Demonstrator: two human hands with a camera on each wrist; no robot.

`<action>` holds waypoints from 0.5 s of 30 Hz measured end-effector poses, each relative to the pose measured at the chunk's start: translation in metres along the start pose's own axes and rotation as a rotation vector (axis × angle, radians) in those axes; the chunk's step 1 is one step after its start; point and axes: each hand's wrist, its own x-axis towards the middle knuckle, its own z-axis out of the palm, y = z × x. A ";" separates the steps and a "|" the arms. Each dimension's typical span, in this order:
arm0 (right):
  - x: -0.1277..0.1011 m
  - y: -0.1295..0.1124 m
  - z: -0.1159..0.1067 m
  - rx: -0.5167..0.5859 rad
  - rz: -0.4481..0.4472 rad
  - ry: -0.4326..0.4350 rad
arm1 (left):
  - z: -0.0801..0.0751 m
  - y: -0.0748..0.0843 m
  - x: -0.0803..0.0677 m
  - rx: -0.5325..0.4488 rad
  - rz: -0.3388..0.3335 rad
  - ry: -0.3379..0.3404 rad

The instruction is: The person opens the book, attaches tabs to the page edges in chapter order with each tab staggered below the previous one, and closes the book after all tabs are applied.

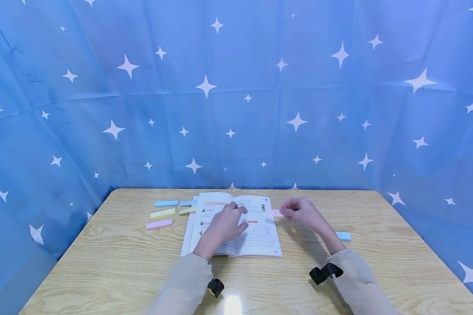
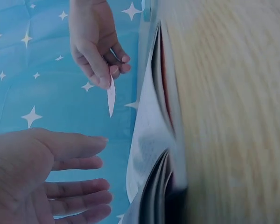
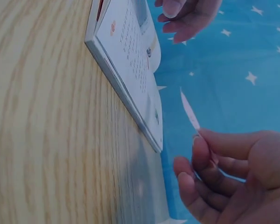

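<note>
An open book [image 1: 256, 240] with printed pages lies on the table. Over its middle is my left hand [image 1: 226, 222], fingers extended; the left wrist view shows that hand [image 2: 70, 177] with nothing in its fingers. Just past the book's right edge, my right hand [image 1: 301, 212] pinches a pink sticky note [image 1: 277, 213] between thumb and fingertips. In the right wrist view the note [image 3: 190, 113] juts from the fingertips of the right hand [image 3: 233, 172], above the table and apart from the page there.
Left of the book lie blue [image 1: 166, 203], yellow [image 1: 163, 213] and pink [image 1: 159, 224] sticky-note pads. A blue tab [image 1: 187, 203] and a yellow tab [image 1: 187, 210] stick out at the book's left edge. Another blue pad [image 1: 344, 236] lies beside the right forearm. A starry blue curtain [image 1: 236, 109] hangs behind the table.
</note>
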 end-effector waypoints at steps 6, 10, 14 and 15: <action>0.001 0.006 -0.001 -0.013 0.013 -0.030 | 0.010 0.008 0.001 0.025 -0.008 -0.049; 0.002 0.011 -0.001 -0.020 0.041 -0.037 | 0.015 0.013 0.003 0.051 -0.012 -0.081; 0.004 0.015 0.002 -0.022 0.072 -0.043 | 0.020 0.018 0.006 0.081 -0.019 -0.102; 0.004 0.017 0.002 -0.024 0.070 -0.044 | 0.021 0.020 0.007 0.084 -0.022 -0.104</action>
